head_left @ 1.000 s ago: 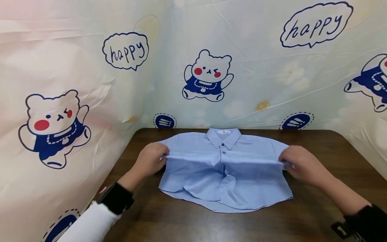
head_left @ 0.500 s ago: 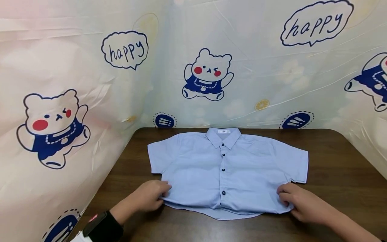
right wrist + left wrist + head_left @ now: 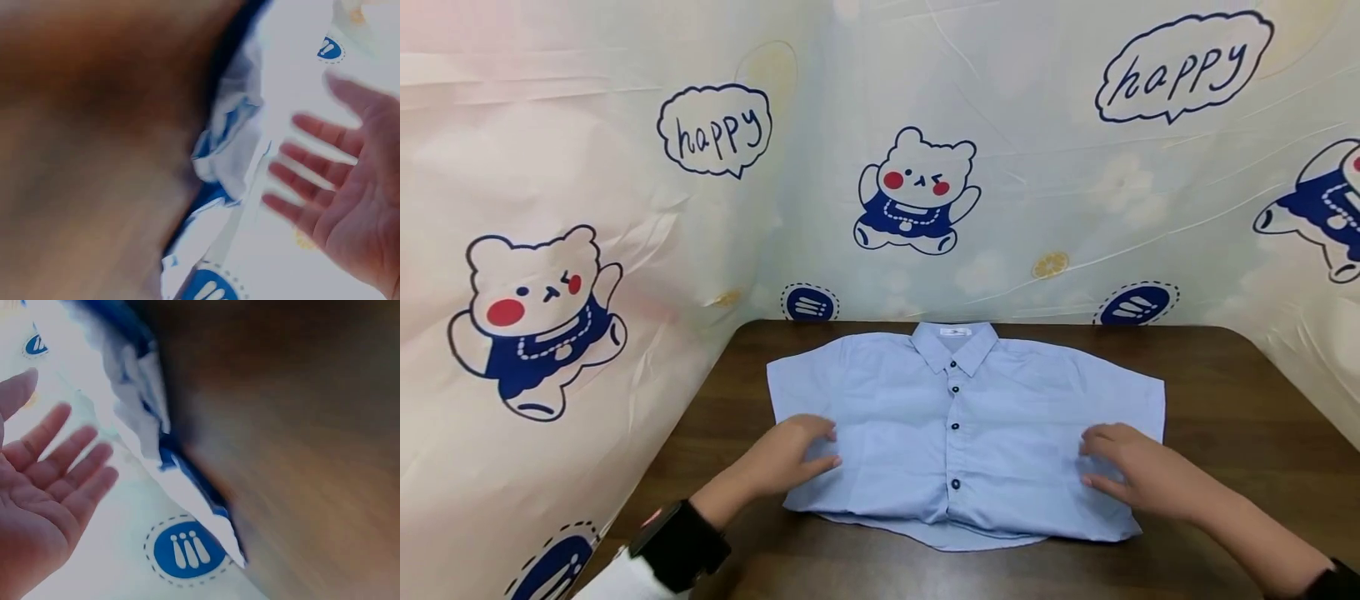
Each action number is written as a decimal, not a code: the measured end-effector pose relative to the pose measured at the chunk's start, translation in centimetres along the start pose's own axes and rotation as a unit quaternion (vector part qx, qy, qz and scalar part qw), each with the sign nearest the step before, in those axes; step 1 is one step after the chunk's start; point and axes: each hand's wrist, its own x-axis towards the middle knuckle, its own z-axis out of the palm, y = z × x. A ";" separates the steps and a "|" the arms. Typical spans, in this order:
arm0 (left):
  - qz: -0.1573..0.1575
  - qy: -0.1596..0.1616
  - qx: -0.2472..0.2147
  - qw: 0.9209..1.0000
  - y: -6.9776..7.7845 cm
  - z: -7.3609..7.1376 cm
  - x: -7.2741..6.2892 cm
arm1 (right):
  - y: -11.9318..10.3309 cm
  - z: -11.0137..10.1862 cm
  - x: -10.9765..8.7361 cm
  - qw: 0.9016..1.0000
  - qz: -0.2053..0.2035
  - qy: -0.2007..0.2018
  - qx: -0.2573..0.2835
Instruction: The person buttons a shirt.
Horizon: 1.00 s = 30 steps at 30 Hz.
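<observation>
A light blue short-sleeved shirt (image 3: pixel 887 425) lies spread on the table, front up, collar at the far edge and dark buttons down its middle. Its lower hem faces the near side, with a second layer peeking out below it. Over the shirt's left side, below the sleeve, is my left hand (image 3: pixel 790 454), fingers apart and holding nothing. My right hand (image 3: pixel 1138 467) is over the opposite side in much the same pose. Both wrist views show the palms with relaxed, spread fingers, and the shirt's edge (image 3: pixel 144 419) blurred beside them.
The dark brown wooden table (image 3: pixel 1240 392) has rounded far corners. A pale curtain (image 3: pixel 1045 183) printed with bears and "happy" bubbles hangs behind it and along both sides. A black band (image 3: pixel 681 542) is on my left wrist.
Both hands drew the shirt's lower part toward the near side and laid it flat. They then let go of its side edges and rose slightly away from the hem. The sleeves now lie spread.
</observation>
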 end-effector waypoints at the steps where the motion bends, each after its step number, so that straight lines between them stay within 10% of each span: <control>1: -0.011 -0.009 0.001 1.000 0.0 0.0 0.7 | 0.0 -0.2 0.7 1.000 0.020 -0.019 -0.005; 12: -0.137 -0.222 0.022 0.965 -1.4 2.3 5.4 | 2.0 0.5 5.1 0.946 0.237 -0.210 0.072; 30: -0.167 -0.256 0.062 0.950 -1.7 2.0 6.5 | 4.1 -0.1 6.5 0.919 0.302 -0.245 0.059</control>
